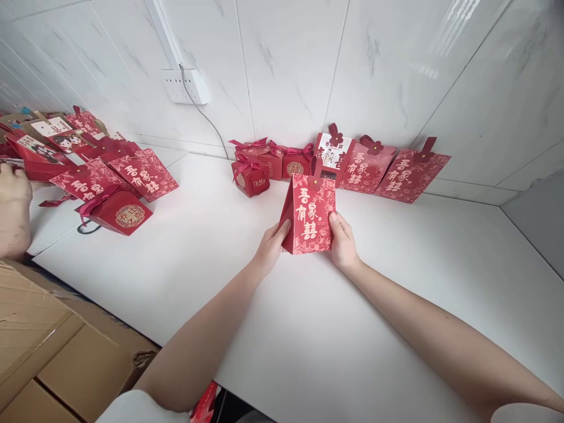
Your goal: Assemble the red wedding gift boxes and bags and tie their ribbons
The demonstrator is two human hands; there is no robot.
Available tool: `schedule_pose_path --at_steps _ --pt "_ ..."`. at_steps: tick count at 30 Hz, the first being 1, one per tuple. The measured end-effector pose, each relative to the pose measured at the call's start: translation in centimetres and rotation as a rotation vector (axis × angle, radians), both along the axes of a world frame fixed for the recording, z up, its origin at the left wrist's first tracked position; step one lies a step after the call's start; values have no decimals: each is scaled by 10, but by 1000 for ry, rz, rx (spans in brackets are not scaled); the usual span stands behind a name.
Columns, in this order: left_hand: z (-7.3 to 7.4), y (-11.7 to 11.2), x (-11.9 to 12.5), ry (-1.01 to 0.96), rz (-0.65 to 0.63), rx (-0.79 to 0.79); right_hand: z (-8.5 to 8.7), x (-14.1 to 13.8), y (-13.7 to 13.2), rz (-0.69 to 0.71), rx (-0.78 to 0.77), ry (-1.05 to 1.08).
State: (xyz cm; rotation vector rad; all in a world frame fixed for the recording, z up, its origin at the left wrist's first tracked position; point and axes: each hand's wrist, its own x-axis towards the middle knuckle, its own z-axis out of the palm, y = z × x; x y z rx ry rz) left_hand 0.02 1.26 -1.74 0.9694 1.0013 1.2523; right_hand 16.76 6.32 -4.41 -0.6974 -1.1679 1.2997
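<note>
A red paper gift bag (311, 214) printed with pale characters and flowers stands upright on the white worktop (308, 329), toward its back edge and roughly midway along it. The left hand (269, 247) grips the bag's lower left side, thumb on the front face and fingers behind. The right hand (342, 242) grips the lower right side the same way, thumb on the front near the bottom corner. Both forearms reach in from the near edge of the worktop.

Behind the bag, along the back edge against the tiled wall (374, 70), three more bags (388, 167) lean in a row, one with a white picture panel. Just left of them sits a cluster of small red boxes with ribbon bows (264, 164); the nearest stands a little forward of the others.

At the left end of the worktop lies a loose heap of flat red bags and boxes (110, 176), with a round-labelled box (117, 212) nearest the front. Another person's hand (14, 205) rests at the far left edge beside that heap. A brown cardboard carton (48, 352) stands below the worktop's near left corner. A white wall socket (185, 86) with a grey cable is fixed on the wall above the back edge.
</note>
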Motion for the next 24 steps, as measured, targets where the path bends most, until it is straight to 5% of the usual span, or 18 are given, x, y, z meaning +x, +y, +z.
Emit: schedule_pose_path --at_steps 9,14,17,21,24 --pt "0 -1 -1 171 31 73 -5 -3 4 93 -136 103" --pt "9 -12 -1 298 -48 284 -2 1 9 223 -390 188" --pt "14 -18 2 452 -150 499 0 7 8 361 -410 154" --pt "14 -23 11 791 3 680 4 9 2 399 -328 99" --pt "11 -23 16 845 102 719 8 6 -4 373 -326 46"
